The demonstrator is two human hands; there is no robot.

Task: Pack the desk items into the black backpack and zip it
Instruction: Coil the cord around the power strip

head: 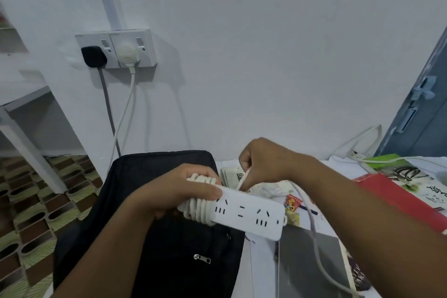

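A white power strip (249, 214) hangs over the black backpack (169, 237), with several turns of its white cord (198, 210) coiled round its left end. My left hand (179, 191) grips that coiled end, thumb on top. Just behind the strip, my right hand (263, 164) pinches the loose part of the cord. The backpack stands against the desk's left edge, one zipper pull (202, 259) visible on its front.
On the white desk (263, 271) lie a red book (401, 198), a green-and-white book (399, 169), small packets (292, 205), papers and a grey cable (316, 244). A wall socket (116, 48) holds two plugs. A shelf frame (29, 147) stands left.
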